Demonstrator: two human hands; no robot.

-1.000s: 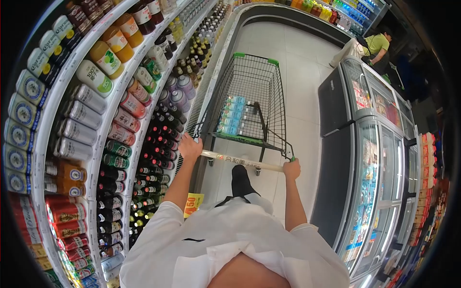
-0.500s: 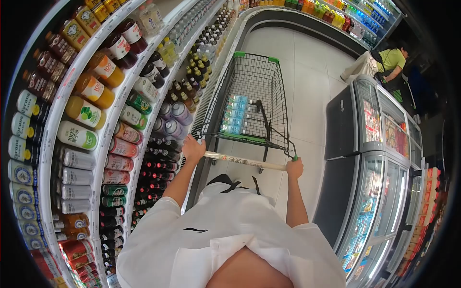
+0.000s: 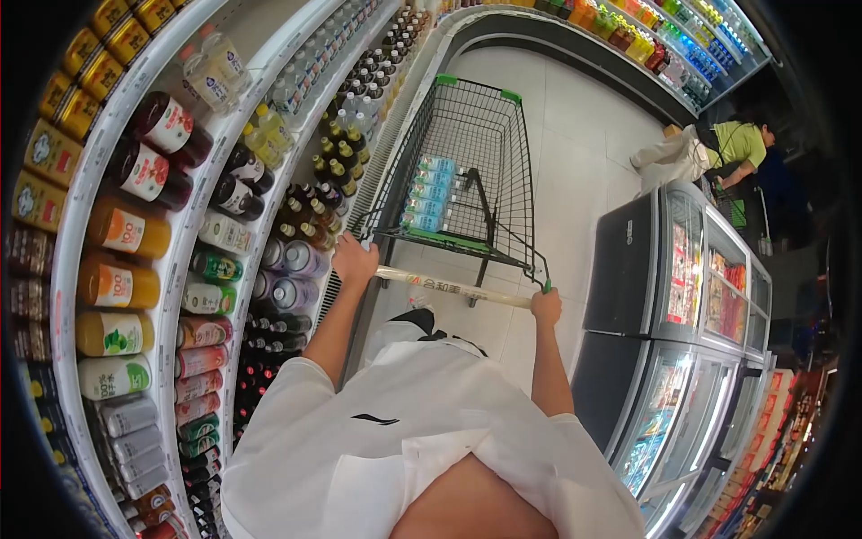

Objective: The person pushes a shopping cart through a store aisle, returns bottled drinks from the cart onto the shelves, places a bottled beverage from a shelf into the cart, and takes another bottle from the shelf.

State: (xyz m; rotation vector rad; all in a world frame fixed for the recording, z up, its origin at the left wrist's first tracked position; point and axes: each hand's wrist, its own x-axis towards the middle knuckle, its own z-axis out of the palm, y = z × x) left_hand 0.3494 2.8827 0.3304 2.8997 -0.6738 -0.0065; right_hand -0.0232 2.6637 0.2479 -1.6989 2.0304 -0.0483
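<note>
My left hand [image 3: 356, 260] is wrapped round the left end of the shopping cart's handle [image 3: 458, 287], close to the drink shelves. At the other end of the same bar, my right hand [image 3: 546, 307] is closed as well, beside a green corner piece. Ahead of both hands stretches the shopping cart [image 3: 523, 166], a black wire basket with green trim. A pack of bottled drinks with blue-white labels [image 3: 428, 194] lies in it, toward the near left side.
Curved shelves [image 3: 75, 225] of bottles and cans run close along the left. On the right stand glass-topped freezers [image 3: 620, 269]. A person in a yellow-green top [image 3: 738, 145] bends near a dark cart beyond them. A drinks display [image 3: 620, 36] curves across the far end.
The cart and I have moved forward along the aisle; shelf items and freezers have slid back toward me. Both hands keep their hold on the handle.
</note>
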